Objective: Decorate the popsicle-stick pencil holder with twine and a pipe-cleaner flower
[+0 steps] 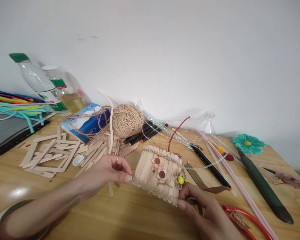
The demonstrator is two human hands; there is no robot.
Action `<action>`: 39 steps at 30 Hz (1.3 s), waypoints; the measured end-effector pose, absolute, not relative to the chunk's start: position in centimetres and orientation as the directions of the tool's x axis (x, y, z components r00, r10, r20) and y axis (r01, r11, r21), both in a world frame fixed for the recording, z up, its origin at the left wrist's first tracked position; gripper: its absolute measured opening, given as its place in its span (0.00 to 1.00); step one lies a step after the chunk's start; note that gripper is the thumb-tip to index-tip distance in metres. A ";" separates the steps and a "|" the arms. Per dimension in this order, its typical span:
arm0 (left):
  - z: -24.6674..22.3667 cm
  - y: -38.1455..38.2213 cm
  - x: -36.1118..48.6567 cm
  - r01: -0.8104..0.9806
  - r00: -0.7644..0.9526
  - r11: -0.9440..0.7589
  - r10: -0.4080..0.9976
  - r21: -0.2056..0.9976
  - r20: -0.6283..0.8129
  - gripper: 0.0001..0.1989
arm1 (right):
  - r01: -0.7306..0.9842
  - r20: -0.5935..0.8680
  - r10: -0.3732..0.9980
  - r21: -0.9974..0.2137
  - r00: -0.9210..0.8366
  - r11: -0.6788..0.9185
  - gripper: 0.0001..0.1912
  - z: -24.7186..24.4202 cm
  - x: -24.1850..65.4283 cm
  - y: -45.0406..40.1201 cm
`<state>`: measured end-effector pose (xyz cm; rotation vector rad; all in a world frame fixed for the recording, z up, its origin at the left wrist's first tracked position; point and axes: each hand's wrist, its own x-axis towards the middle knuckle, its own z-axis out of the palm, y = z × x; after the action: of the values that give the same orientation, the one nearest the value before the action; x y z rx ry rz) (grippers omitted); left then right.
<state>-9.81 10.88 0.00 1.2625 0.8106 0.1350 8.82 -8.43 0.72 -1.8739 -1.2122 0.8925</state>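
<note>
A small craft piece made of wooden sticks [156, 173] is held tilted above the table in the lower middle. Twine runs along its top and bottom edges, and two flower shapes with dark round centres sit on its front. At its right side is a yellow ball [180, 180] on a twine bow. My left hand [115, 170] pinches the lower left corner between thumb and fingers. The lower right corner is gripped by my right hand [202, 206], its fingers partly behind the piece.
Behind stand a twine ball [128, 120], loose wooden sticks [97, 153], a blue box [90, 121] and bottles [43, 86]. To the right lie black pens [210, 166], a teal flower [249, 143], a dark green tool [265, 186] and red-handled scissors [250, 220].
</note>
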 end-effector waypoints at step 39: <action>-0.3 6.1 -9.1 0.143 0.688 -0.046 0.722 0.989 -0.066 0.33 | 0.427 0.231 0.874 -0.904 0.428 0.029 0.09 0.3 5.9 -6.8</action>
<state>-9.14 6.10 -0.30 1.5756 0.7296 0.5436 5.89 -6.75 0.28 -1.5876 -1.1736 0.5099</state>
